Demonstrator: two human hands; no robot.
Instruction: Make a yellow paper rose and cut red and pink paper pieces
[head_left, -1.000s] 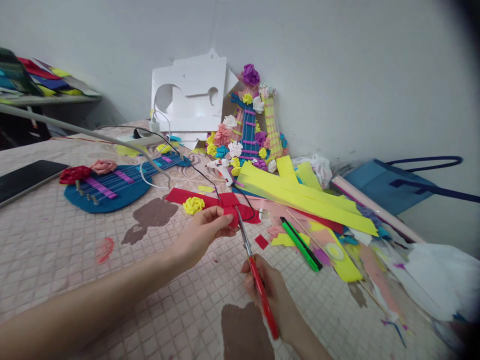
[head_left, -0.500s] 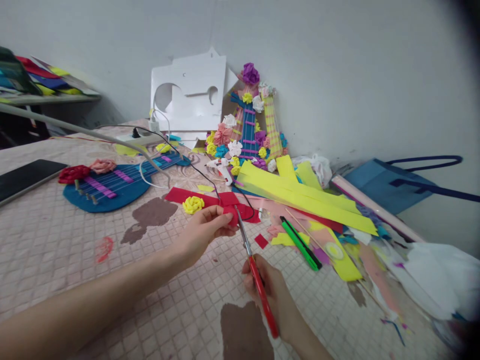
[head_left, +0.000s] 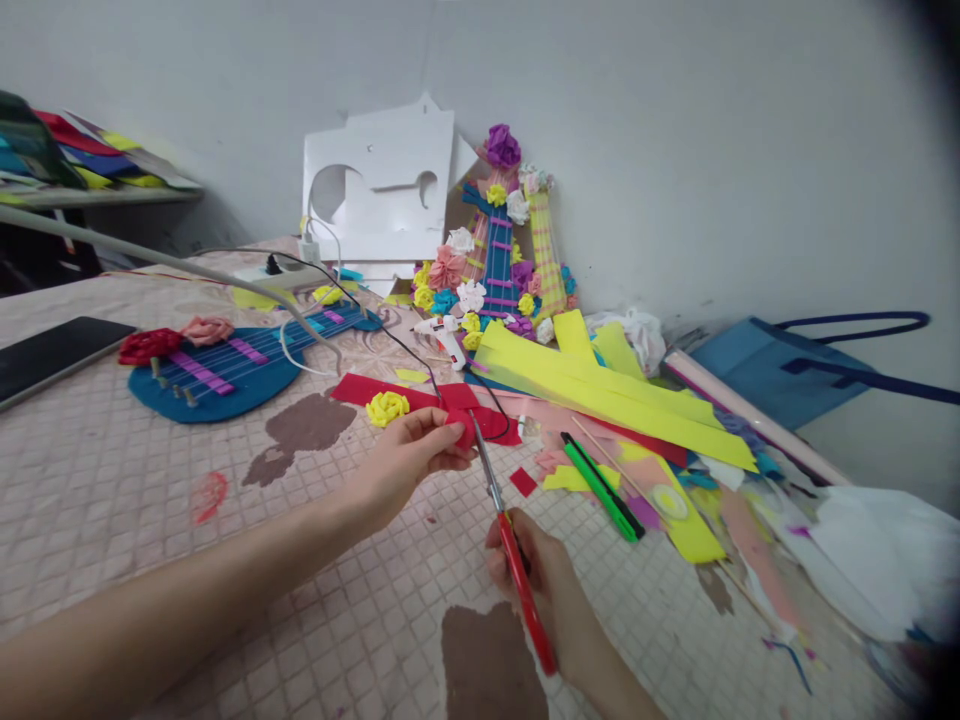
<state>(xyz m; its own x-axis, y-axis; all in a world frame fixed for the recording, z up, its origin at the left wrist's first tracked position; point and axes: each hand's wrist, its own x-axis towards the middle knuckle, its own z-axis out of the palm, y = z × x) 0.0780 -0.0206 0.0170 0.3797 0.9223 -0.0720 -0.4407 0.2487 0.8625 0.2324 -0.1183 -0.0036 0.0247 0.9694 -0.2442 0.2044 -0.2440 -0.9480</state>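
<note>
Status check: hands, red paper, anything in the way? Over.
Left hand pinching red paper. Right hand holding scissors, blades at the paper. Black cord lying close by, just beyond the paper.

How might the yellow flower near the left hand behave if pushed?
The yellow flower near the left hand looks like folded paper, so probably light. Its layered folds may crush easily. Its low, spread shape suggests sliding rather than rolling.

No lettering or labels can be read; no numbers, brands or signs either.
</note>
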